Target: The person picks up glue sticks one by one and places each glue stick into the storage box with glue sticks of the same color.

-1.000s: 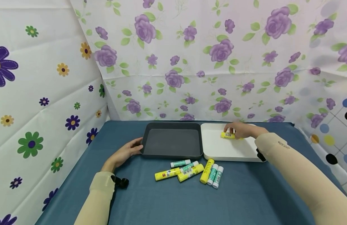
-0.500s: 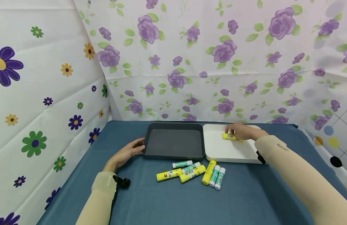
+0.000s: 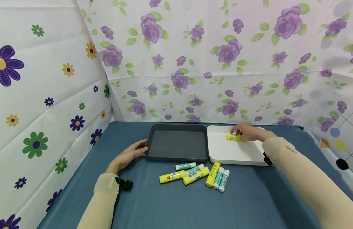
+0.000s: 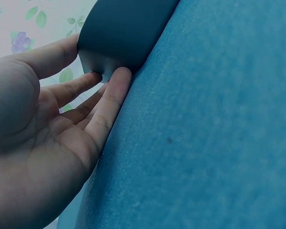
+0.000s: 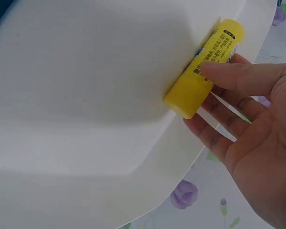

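Note:
My right hand (image 3: 249,132) pinches a yellow glue stick (image 3: 234,136) inside the white tray (image 3: 222,152). In the right wrist view, the thumb lies across the printed side of the glue stick (image 5: 205,69), and the other fingers are behind it, partly hidden. The stick lies low over the tray floor, close to the side wall. My left hand (image 3: 130,156) touches the left end of the dark grey tray (image 3: 177,159). The left wrist view has its fairly straight fingertips against the outer corner of this tray (image 4: 124,28).
Several glue sticks lie in front of the trays: yellow ones such as this glue stick (image 3: 172,177), and smaller green-and-white ones such as this glue stick (image 3: 223,181). The two trays stand side by side on a blue cloth (image 3: 199,210). A flowered curtain (image 3: 165,63) hangs behind.
The head view has shifted slightly, so the scene sits a little further right. Both hands stay at their trays, and the glue stick keeps nearly the same place in the white tray.

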Available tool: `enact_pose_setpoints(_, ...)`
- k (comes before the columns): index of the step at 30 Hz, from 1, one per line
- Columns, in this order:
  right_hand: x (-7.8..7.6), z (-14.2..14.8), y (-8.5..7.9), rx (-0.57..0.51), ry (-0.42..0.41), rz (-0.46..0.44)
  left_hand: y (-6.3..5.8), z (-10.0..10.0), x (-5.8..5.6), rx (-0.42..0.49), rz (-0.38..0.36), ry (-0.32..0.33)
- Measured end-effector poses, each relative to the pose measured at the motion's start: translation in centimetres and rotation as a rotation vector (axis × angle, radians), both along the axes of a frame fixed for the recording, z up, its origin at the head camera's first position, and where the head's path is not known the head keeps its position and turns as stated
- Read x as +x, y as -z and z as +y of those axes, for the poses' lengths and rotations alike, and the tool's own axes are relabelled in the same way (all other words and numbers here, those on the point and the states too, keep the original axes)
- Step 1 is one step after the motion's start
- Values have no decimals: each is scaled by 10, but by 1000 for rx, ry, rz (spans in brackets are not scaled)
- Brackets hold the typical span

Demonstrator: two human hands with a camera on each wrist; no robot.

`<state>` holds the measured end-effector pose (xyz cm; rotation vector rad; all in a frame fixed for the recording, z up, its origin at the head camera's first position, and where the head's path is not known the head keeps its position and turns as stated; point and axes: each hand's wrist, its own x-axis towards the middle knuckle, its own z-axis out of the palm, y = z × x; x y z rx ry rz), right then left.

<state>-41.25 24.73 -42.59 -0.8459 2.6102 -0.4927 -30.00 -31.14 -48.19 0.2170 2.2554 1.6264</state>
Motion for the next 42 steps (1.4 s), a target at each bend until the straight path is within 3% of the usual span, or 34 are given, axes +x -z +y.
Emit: enact_pose_setpoints(42,13,29,-13,-279,117,-121,1,-1,0,11,4,6)
